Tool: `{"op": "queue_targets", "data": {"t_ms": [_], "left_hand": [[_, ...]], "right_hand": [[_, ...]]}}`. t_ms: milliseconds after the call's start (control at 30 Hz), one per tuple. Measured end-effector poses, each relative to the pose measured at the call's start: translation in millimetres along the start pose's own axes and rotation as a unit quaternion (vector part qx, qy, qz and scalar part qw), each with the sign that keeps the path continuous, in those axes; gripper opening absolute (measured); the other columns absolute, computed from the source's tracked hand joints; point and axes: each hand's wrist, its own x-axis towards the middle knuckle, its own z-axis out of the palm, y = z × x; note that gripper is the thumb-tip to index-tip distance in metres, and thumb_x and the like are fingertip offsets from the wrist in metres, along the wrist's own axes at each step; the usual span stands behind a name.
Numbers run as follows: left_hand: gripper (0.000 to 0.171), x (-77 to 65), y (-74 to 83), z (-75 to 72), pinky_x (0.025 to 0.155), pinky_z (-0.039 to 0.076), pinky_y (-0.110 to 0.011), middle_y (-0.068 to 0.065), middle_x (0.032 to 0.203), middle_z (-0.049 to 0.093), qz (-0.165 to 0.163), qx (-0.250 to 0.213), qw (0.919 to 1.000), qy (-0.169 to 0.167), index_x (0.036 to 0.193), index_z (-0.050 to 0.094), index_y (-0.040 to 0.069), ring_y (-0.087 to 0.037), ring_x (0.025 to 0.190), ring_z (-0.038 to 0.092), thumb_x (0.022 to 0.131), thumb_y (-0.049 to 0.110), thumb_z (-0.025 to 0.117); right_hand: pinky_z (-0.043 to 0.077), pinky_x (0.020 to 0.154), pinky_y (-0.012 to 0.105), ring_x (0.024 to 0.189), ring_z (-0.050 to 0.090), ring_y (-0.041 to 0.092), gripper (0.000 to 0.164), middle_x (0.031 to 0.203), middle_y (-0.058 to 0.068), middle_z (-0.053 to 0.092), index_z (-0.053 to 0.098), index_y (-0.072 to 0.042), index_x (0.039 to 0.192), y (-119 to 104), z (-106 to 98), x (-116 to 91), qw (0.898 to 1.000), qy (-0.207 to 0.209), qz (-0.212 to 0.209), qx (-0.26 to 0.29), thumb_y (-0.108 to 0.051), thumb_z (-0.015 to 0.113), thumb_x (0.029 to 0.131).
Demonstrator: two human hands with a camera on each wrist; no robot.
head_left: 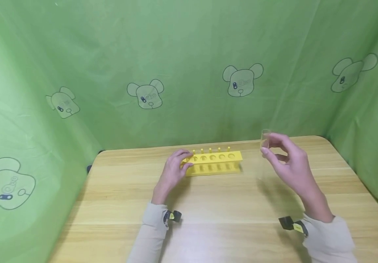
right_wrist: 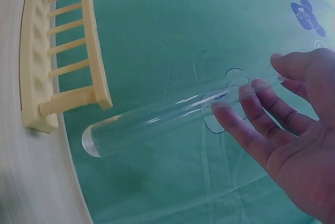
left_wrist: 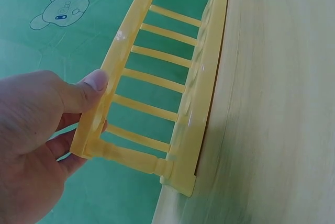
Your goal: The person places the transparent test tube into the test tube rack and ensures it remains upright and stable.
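Observation:
A yellow test tube rack with a row of holes and a row of pegs stands on the table. My left hand grips the left end of its top bar, thumb on the near side and fingers behind, as the left wrist view shows on the rack. To the right of the rack, my right hand pinches a clear test tube near its upper end. The tube is upright, with its rounded bottom end pointing down. In the right wrist view the test tube looks see-through, with no contents visible.
The wooden table extends to a back edge just behind the rack. A green curtain with printed bear heads surrounds the table on the back and both sides. A dark object shows at the table's left edge.

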Motion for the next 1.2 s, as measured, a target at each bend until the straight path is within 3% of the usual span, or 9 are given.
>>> {"op": "queue_targets", "data": {"t_ms": [433,800,1200], "left_hand": [[0.037,0.7,2.8,-1.1,0.110,0.048,-0.033,-0.011,0.129,0.067,-0.005,-0.005,1.0000,-0.004,0.126,0.069,0.002,-0.026,0.123,0.061,0.091,0.011,0.077],[0.038,-0.8,1.4,-0.7,0.108,0.050,-0.033,-0.012,0.126,0.068,0.006,-0.002,0.9999,0.010,0.124,0.070,0.001,-0.026,0.120,0.063,0.088,0.010,0.079],[0.037,1.0,1.8,-1.2,0.109,0.049,-0.033,-0.013,0.128,0.067,0.002,-0.009,0.9999,0.003,0.125,0.070,0.000,-0.026,0.122,0.062,0.090,0.010,0.078]], "right_hand": [[0.059,0.078,0.017,0.102,0.065,0.007,0.049,0.106,0.006,0.067,0.061,0.001,0.133,-11.3,7.7,3.3,0.999,0.019,-0.006,0.038,0.017,0.071,0.087],[0.059,0.079,0.017,0.103,0.065,0.009,0.051,0.106,0.004,0.067,0.061,0.001,0.133,-14.7,15.3,12.0,0.998,0.024,-0.007,0.052,0.018,0.072,0.086],[0.060,0.080,0.018,0.103,0.066,0.009,0.050,0.114,0.005,0.066,0.059,0.001,0.133,-26.2,17.2,21.9,0.998,0.025,-0.009,0.058,0.017,0.071,0.086]]}}
